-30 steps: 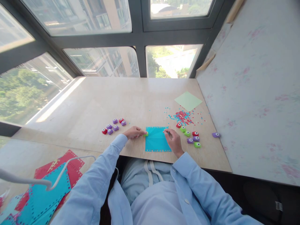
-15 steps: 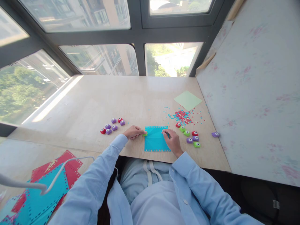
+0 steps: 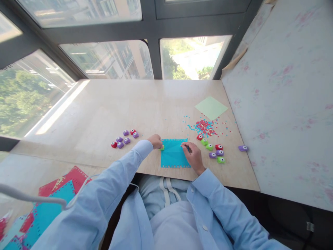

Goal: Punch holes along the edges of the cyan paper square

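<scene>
Nearest to me, a white cable [image 3: 33, 199] crosses above the paper pile [image 3: 49, 212] at lower left; red and blue sheets, their edges dotted with holes. Further in, the blue sheet [image 3: 173, 154] lies flat near the front of the table [image 3: 145, 104], holes along its near and far edges; the green punch [image 3: 162, 147] sits at its left edge. The change is in the left hand [image 3: 155, 141]; half a second ago I had its fingers reaching flat into a pinch on that punch, and now it is balled tight over it, wrist lifted; I read this as weight bearing down, so a cut is probably under way on that side. The right hand [image 3: 193, 154] has barely moved, half curled, thumb and fingertips close together near the sheet's far right corner; at this size I cannot tell whether they grip the paper or only steady it. Spare punches [image 3: 126, 141] lie to the left, more punches [image 3: 209, 147] to the right; past those I see confetti [image 3: 204, 127], then a pale sheet [image 3: 211, 107], and the window [image 3: 192, 59] beyond.
</scene>
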Action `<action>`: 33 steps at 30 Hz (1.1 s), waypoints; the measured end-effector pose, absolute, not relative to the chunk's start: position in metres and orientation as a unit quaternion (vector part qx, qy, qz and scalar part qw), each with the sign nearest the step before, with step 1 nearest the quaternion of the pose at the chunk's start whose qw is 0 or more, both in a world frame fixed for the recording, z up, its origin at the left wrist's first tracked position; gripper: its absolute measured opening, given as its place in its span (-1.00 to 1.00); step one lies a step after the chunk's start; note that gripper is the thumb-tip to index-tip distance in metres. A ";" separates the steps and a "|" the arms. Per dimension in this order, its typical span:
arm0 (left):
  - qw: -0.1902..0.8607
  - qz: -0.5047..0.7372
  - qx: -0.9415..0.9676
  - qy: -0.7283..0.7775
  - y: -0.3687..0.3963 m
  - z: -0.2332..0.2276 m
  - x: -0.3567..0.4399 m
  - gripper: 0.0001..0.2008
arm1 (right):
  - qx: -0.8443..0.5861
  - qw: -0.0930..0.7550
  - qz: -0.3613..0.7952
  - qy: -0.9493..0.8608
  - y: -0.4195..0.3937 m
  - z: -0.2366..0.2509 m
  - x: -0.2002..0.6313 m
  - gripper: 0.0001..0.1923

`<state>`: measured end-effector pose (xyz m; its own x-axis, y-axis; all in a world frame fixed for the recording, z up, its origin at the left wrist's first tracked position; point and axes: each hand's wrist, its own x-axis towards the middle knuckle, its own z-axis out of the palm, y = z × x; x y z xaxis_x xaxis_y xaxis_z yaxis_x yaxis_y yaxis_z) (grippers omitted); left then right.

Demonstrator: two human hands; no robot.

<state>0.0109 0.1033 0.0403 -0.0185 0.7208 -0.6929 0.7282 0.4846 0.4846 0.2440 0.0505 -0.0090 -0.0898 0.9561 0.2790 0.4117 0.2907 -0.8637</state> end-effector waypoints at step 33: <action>0.496 0.015 0.502 0.708 0.098 0.057 -0.007 -0.65 | -0.484 0.435 0.285 -0.704 0.049 -0.014 0.246 -0.80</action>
